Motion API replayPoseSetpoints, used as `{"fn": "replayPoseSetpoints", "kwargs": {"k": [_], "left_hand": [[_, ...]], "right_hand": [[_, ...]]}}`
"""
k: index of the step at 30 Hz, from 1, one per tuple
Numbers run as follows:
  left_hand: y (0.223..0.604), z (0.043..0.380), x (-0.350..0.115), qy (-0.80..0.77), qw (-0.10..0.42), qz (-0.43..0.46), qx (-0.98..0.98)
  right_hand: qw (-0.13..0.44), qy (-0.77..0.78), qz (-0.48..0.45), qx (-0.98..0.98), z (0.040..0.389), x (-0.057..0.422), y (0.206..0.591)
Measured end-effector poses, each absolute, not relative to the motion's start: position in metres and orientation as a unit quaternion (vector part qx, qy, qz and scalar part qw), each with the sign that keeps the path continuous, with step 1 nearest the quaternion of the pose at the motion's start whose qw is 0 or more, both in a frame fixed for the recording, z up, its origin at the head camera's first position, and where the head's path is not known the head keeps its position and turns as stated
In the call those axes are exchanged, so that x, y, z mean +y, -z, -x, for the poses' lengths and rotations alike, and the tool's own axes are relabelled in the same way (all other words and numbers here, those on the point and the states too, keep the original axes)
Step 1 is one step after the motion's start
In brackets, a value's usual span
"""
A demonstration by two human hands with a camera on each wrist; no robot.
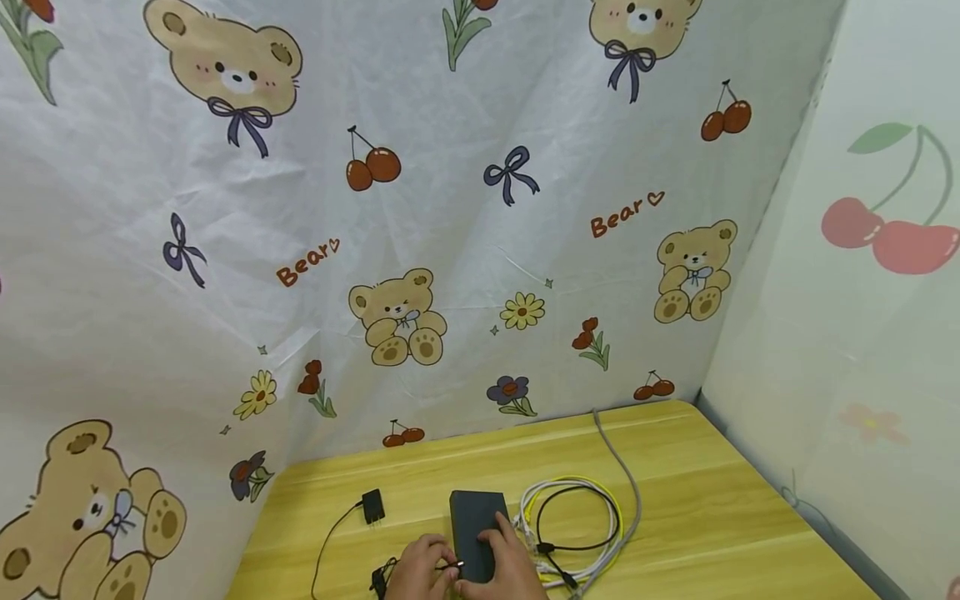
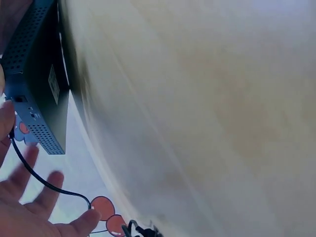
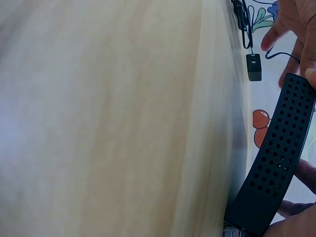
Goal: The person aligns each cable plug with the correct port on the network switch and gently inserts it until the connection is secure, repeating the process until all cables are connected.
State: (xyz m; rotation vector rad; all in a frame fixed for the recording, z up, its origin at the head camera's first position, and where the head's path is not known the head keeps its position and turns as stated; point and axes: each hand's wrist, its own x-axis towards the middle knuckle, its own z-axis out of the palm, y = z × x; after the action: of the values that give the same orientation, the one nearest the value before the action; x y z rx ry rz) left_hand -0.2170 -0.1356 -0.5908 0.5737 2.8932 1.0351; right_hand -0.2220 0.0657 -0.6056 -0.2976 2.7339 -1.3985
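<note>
A black network switch with hole-patterned sides stands at the table's near middle, one edge lifted in the wrist views. My right hand grips it, fingers over its top and thumb at the near side. My left hand pinches a thin black power cord's plug close to the switch's left near corner. In the left wrist view, a small round socket shows on the switch's end face beside the fingertips, and the cord curves away below. Whether the plug touches the socket is hidden.
A black power adapter with its cord lies to the left. Another bundled black cord sits beside the left hand. Coiled white, yellow and black cables lie right of the switch. A bear-print curtain hangs behind the wooden table.
</note>
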Motion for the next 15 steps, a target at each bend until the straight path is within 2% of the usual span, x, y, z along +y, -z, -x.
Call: {"fn": "replayPoseSetpoints", "kwargs": {"k": [9,15], "left_hand": [[0.5902,0.2094,-0.1306,-0.273,-0.048,-0.138,0.951],[0.5871,0.2080,-0.1282,-0.263,-0.042,-0.129,0.955]], "right_hand": [[0.012,0.449,0.122,0.885,0.2211,0.0692,0.6099],[0.001,0.444,0.114,0.889,0.2192,0.0686,0.6064]]}}
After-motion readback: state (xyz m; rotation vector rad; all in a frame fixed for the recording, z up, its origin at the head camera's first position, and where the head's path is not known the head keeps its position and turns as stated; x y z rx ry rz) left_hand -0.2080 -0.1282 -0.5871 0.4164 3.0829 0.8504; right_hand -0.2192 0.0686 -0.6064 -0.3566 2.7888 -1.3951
